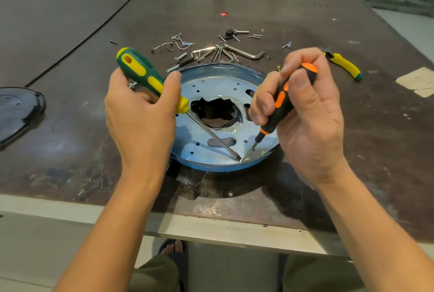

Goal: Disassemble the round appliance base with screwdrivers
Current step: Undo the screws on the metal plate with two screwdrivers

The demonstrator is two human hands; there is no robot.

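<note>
sheet-metal round appliance base [212, 85] looks light, stiff, sharp-edged, best held by its rim; left hand [141, 118] clamps green screwdriver [141, 72], right hand [307, 113] orange screwdriver [280, 107].

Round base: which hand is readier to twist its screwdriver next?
Probably the right hand: its orange screwdriver stands steeper, tip at the near rim of the round base. The left hand's green screwdriver lies slanted, better for bracing.
</note>
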